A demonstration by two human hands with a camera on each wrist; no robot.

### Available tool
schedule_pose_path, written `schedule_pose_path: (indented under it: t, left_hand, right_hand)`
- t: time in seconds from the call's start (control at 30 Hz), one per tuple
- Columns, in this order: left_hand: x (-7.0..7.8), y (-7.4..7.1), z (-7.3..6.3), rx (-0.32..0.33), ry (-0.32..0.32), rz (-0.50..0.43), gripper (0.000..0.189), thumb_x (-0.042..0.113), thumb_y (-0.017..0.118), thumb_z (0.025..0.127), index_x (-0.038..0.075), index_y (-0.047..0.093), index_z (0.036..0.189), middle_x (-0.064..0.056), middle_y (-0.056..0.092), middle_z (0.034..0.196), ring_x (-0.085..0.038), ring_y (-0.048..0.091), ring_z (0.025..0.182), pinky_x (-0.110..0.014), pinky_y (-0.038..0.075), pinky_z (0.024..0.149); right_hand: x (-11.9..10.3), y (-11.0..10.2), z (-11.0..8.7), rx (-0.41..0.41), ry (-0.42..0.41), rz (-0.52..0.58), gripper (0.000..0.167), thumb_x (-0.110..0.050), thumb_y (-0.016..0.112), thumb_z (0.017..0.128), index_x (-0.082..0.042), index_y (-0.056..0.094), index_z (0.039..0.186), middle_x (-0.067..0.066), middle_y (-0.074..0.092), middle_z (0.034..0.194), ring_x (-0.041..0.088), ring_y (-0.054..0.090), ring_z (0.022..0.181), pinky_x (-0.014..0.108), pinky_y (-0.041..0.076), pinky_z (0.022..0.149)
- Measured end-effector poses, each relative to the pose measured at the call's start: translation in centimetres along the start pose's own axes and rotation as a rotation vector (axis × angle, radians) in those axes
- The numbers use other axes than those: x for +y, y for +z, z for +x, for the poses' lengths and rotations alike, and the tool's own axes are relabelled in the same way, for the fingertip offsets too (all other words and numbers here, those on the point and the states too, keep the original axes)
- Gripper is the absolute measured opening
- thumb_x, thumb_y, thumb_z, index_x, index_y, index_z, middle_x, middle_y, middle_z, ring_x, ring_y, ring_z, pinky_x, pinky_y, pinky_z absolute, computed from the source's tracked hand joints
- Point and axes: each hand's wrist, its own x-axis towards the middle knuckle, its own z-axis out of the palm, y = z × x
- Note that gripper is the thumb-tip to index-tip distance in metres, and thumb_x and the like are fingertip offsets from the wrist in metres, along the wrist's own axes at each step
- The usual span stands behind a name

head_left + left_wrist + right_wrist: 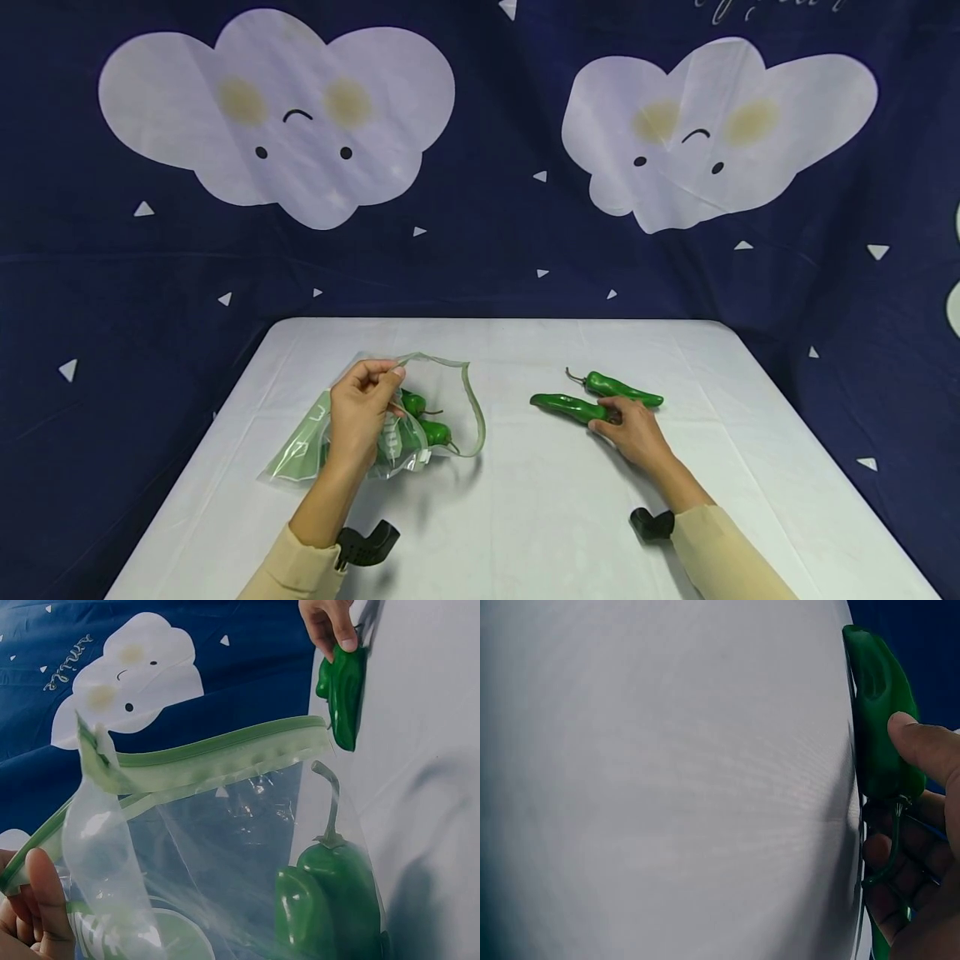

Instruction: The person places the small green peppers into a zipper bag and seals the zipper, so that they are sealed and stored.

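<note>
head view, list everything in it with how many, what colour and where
bag: one, clear and green, left half of table
bagged peppers: at least two, green, inside the bag
held pepper: one, green, under the right hand
other loose pepper: one, green, just behind the held one
table: one, white, beneath everything
backdrop: one, dark blue with white triangles, behind table
clouds: two whole, mainly white, on backdrop
wrist mounts: two, black, one per wrist
sleeves: two, pale yellow, bottom
left hand: one, fingers pinching bag's edge
right hand: one, fingers gripping held pepper
</note>
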Motion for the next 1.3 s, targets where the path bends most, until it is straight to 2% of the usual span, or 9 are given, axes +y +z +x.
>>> schedule_pose_path:
  t: [0.4, 0.6, 1.0, 1.13, 1.3]
  left_hand:
    - [0.1, 0.0, -0.1, 0.009, -0.011, 0.002, 0.010, 0.003, 0.066, 0.085, -0.003, 0.063, 0.093, 0.004, 0.053, 0.066, -0.006, 0.048, 0.047, -0.020, 0.050, 0.038]
    - [0.1, 0.0, -0.1, 0.002, -0.010, 0.008, 0.011, 0.003, 0.066, 0.085, -0.003, 0.063, 0.094, 0.003, 0.053, 0.067, -0.006, 0.049, 0.047, -0.020, 0.051, 0.038]
    - [0.1, 0.0, 0.0, 0.014, -0.014, -0.008, 0.010, 0.003, 0.067, 0.085, -0.002, 0.063, 0.092, 0.003, 0.053, 0.067, -0.006, 0.048, 0.048, -0.020, 0.050, 0.038]
    - [0.2, 0.1, 0.0, 0.014, -0.019, -0.009, 0.012, 0.003, 0.067, 0.085, -0.004, 0.062, 0.093, 0.004, 0.052, 0.066, -0.006, 0.048, 0.048, -0.020, 0.051, 0.038]
    - [0.3, 0.1, -0.1, 0.012, -0.018, -0.009, 0.014, 0.003, 0.067, 0.085, -0.005, 0.061, 0.094, 0.004, 0.052, 0.067, -0.005, 0.048, 0.047, -0.020, 0.051, 0.039]
  right_hand:
    - [-0.1, -0.2, -0.2, -0.025, 0.032, 0.036, 0.047, -0.031, 0.071, 0.084, -0.005, 0.061, 0.121, 0.017, 0.066, 0.108, 0.029, 0.062, 0.098, 0.047, 0.053, 0.082]
    - [-0.1, -0.2, -0.5, -0.032, 0.048, 0.057, 0.048, -0.034, 0.069, 0.085, -0.005, 0.060, 0.121, 0.017, 0.065, 0.113, 0.030, 0.063, 0.101, 0.047, 0.054, 0.085]
    - [-1.3, -1.2, -1.3, -0.012, 0.049, 0.074, 0.050, -0.035, 0.068, 0.086, -0.006, 0.058, 0.124, 0.017, 0.063, 0.121, 0.033, 0.062, 0.105, 0.047, 0.056, 0.085]
    - [-1.8, -1.4, -1.6, 0.007, 0.040, 0.070, 0.050, -0.037, 0.069, 0.085, -0.006, 0.059, 0.124, 0.017, 0.064, 0.118, 0.033, 0.063, 0.102, 0.046, 0.056, 0.082]
    - [-2.4, -1.7, -2.0, 0.042, 0.016, 0.056, 0.047, -0.035, 0.071, 0.083, -0.008, 0.061, 0.122, 0.014, 0.066, 0.110, 0.027, 0.062, 0.095, 0.037, 0.053, 0.075]
